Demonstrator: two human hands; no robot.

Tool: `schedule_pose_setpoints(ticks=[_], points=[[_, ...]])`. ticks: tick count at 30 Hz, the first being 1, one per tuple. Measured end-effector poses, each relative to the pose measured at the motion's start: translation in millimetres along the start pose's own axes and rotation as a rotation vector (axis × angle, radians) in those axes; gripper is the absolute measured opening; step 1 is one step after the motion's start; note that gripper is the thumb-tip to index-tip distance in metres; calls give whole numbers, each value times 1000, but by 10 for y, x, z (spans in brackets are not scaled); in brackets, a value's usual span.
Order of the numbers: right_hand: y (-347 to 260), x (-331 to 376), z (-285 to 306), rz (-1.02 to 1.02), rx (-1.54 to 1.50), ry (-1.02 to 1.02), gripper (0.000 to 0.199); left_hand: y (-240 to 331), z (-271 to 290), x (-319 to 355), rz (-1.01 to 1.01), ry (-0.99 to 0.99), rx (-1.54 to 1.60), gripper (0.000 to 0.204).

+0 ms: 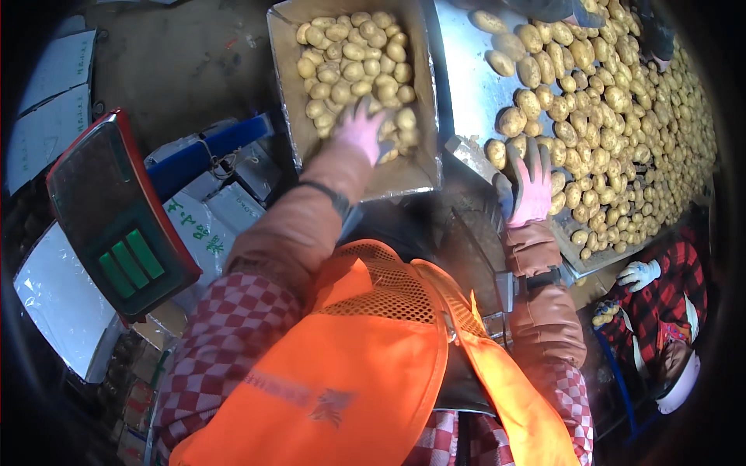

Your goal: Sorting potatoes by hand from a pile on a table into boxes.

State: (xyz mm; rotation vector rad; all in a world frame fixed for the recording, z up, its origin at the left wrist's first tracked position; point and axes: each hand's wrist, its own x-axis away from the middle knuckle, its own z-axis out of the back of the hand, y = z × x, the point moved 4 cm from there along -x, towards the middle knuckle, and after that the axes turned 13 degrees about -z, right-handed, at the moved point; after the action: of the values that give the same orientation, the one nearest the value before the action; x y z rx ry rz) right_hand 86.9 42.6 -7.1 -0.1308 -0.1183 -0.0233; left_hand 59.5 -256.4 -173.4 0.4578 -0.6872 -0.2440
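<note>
My left hand (359, 133), in a pink glove, is inside a cardboard box (280, 101) lined with clear plastic. Its fingers are spread over the potatoes (353, 53) heaped there and are slightly blurred by motion. At the near left edge of a metal sorting table (466, 85), my right hand (530, 185) wears a pink and grey glove. Its fingers stretch forward against some of the loose potatoes (614, 101) spread across that table, and no potato shows clearly gripped in it.
A weighing scale (128, 217) with a red rim and green display stands at left. White cartons (50, 132) lie beyond it. At lower right a co-worker in a red-and-black checked top (668, 287) holds potatoes in a white-gloved hand. Other arms (571, 11) reach in from the table's far side.
</note>
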Motion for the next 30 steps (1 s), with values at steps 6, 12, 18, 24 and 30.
schedule_pose_setpoints(ticks=[6, 12, 18, 24, 30], points=[[-39, -18, 26, -5, -35, -6, 63, -130, -367, 537, 28, -225, -86, 62], [-41, -20, 26, 25, -27, 13, 60, -422, 142, 201, 52, 66, -160, 60], [-42, -27, 28, 63, -56, 26, 57, -517, 425, 262, 88, 487, 0, 41], [-35, -9, 19, 49, -65, 36, 56, -2, -20, 179, -140, 261, -108, 42], [-26, -4, 7, 35, -32, 35, 57, -210, -232, -276, 49, 86, -5, 42]])
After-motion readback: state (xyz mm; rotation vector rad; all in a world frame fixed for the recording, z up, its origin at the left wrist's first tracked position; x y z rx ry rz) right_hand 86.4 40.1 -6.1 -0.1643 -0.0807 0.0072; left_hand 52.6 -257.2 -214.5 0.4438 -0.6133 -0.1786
